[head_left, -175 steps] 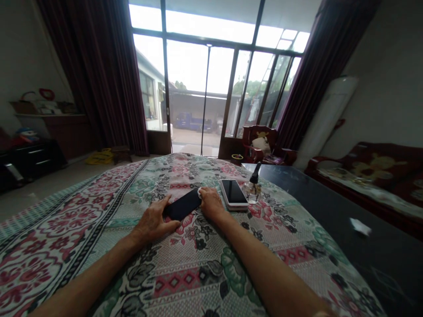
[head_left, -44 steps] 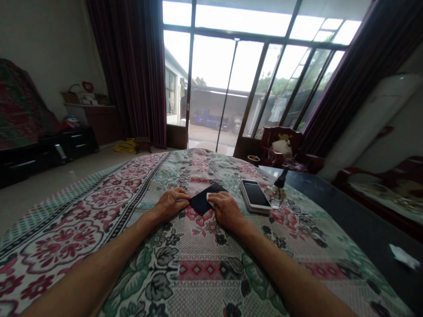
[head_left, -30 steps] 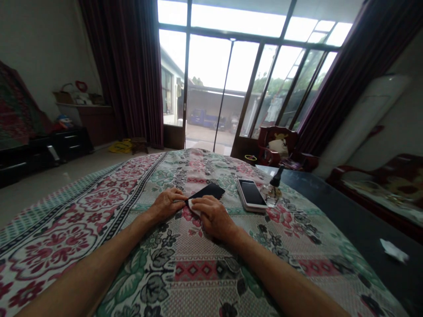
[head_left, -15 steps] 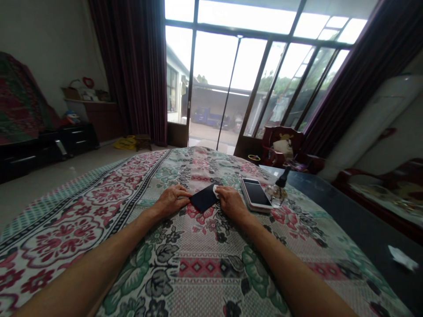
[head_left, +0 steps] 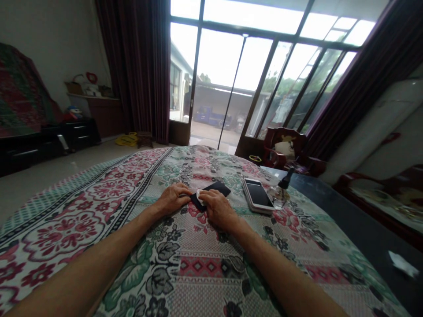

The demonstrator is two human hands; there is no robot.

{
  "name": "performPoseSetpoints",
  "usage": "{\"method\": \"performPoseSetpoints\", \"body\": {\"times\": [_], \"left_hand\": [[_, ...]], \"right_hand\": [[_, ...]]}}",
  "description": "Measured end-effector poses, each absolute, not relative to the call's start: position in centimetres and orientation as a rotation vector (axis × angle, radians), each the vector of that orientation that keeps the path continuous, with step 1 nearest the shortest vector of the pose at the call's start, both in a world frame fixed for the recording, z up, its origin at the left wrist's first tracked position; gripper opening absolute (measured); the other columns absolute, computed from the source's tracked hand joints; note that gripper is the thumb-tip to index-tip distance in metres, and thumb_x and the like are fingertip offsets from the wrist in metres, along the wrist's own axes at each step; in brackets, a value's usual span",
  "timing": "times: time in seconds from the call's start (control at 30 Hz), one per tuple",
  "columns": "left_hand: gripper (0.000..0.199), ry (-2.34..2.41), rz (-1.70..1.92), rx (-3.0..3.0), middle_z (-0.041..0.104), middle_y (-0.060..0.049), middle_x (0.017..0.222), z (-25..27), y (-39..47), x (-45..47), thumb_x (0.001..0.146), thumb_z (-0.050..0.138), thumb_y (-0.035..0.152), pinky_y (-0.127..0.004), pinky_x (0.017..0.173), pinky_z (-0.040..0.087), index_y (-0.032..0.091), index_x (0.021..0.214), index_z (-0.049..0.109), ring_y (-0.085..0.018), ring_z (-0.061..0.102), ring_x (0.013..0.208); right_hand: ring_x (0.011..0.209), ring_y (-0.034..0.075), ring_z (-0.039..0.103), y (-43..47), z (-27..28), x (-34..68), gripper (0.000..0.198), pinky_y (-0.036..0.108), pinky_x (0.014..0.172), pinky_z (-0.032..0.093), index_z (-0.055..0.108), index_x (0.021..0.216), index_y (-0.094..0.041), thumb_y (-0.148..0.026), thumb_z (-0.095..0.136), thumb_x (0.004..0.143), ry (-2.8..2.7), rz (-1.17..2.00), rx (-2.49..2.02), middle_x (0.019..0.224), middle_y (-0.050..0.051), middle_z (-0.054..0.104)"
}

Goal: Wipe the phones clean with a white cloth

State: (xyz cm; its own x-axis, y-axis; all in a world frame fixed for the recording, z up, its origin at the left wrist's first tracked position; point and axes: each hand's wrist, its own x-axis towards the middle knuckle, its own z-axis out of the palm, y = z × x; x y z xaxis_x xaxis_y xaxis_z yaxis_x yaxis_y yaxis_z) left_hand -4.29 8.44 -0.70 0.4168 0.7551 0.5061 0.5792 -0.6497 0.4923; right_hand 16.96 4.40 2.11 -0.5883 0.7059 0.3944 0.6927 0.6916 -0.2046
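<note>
A dark, flat rectangular slab [head_left: 220, 188], perhaps a phone, lies on the patterned cloth. My left hand [head_left: 174, 197] pinches its left edge between thumb and fingers. Across the slab's left half reaches my right hand [head_left: 216, 207], its fingers closed on a small white wipe [head_left: 199, 194] that is pressed to the dark surface. The hand covers part of the slab. To the right, a white-framed phone [head_left: 259, 195] with a dark screen rests on what looks like a white box. Beside it stands a small clear bottle [head_left: 278, 198] with a black top [head_left: 287, 178].
A floral tablecloth [head_left: 201, 246] covers the table. On the dark tabletop [head_left: 370, 229] at right lies a crumpled white tissue [head_left: 402, 264]. Farther off are a wooden chair [head_left: 284, 145], a yellow item [head_left: 126, 139] on the floor and glass doors [head_left: 224, 88].
My right hand has moved left with the wipe, from the slab's right end to its left part. My left hand keeps its place at the left edge.
</note>
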Motion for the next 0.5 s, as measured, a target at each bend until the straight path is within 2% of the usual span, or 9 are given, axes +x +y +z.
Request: {"method": "performPoseSetpoints", "body": {"times": [0.3,0.5], "left_hand": [[0.018,1.169,1.055,2.424,0.073,-0.003,0.095,-0.5,8.4,-4.3,0.077,0.065,0.019,-0.028,0.085,0.05,0.024,0.089,0.078,-0.018,0.066,0.091],[0.016,1.219,0.978,2.448,0.072,-0.004,0.098,-0.1,8.0,-4.2,0.08,0.064,0.024,-0.031,0.086,0.05,0.025,0.089,0.078,-0.019,0.065,0.092]], "right_hand": [[0.109,0.019,0.058,3.7,2.1,16.2,0.031,0.033,0.097,0.043,0.067,0.11,-0.019,-0.006,0.049,0.088,-2.487,0.083,-1.0,0.125,0.007,0.065],[0.11,0.02,0.058,5.2,2.1,19.1,0.037,0.034,0.097,0.043,0.067,0.111,-0.02,-0.003,0.046,0.087,-2.324,-0.023,-1.324,0.124,0.007,0.066]]}}
